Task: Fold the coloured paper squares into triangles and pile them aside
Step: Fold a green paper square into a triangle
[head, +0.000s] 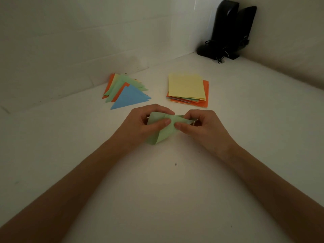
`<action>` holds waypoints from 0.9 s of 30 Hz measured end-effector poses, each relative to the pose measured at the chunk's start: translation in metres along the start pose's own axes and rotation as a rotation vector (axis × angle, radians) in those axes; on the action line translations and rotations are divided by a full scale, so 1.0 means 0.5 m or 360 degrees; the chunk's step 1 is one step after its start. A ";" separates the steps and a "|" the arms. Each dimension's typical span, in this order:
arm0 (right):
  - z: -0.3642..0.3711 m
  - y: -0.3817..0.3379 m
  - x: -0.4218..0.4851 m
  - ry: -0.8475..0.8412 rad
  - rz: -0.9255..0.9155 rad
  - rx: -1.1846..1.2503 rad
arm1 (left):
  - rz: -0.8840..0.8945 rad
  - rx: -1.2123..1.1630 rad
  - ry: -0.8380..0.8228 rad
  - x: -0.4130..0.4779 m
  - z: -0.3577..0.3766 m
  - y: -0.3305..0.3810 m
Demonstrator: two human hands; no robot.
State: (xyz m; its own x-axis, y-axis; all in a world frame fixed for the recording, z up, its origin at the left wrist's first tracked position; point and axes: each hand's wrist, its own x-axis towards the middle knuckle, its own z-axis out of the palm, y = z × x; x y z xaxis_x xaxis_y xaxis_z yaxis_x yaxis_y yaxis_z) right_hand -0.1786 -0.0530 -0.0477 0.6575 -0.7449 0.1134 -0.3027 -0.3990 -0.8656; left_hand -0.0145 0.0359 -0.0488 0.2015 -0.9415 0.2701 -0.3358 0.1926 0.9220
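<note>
Both hands hold one green paper [164, 132] just above the white table [175, 190]. The left hand [147, 123] pinches it with thumb and fingers, and the right hand [201, 127] pinches its other end. The hands hide much of the paper, so its fold is hard to see. Behind them lie a pile of triangles [126, 92] and a stack of squares [187, 88], well apart. Two black speakers [229, 28] stand in the dark corner.

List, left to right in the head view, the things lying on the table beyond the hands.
The pile of folded triangles, then the stack of unfolded paper squares, then the black speakers in the corner.
</note>
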 end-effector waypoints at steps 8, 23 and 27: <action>0.001 -0.011 -0.005 0.0059 -0.0052 0.0029 | 0.0158 0.0150 0.0077 -0.003 -0.001 0.001; -0.007 -0.023 0.000 0.0096 0.0105 0.0710 | 0.0188 0.0027 0.0227 0.000 0.000 -0.006; -0.005 -0.023 0.000 0.0110 0.0090 0.0695 | 0.0182 0.0020 0.0204 0.001 -0.001 -0.005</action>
State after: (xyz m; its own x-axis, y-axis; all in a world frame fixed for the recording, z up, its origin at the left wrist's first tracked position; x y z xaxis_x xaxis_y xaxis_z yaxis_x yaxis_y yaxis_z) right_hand -0.1768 -0.0497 -0.0365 0.5963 -0.7988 0.0795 -0.0073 -0.1045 -0.9945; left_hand -0.0131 0.0349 -0.0507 0.2767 -0.8704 0.4072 -0.3744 0.2926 0.8799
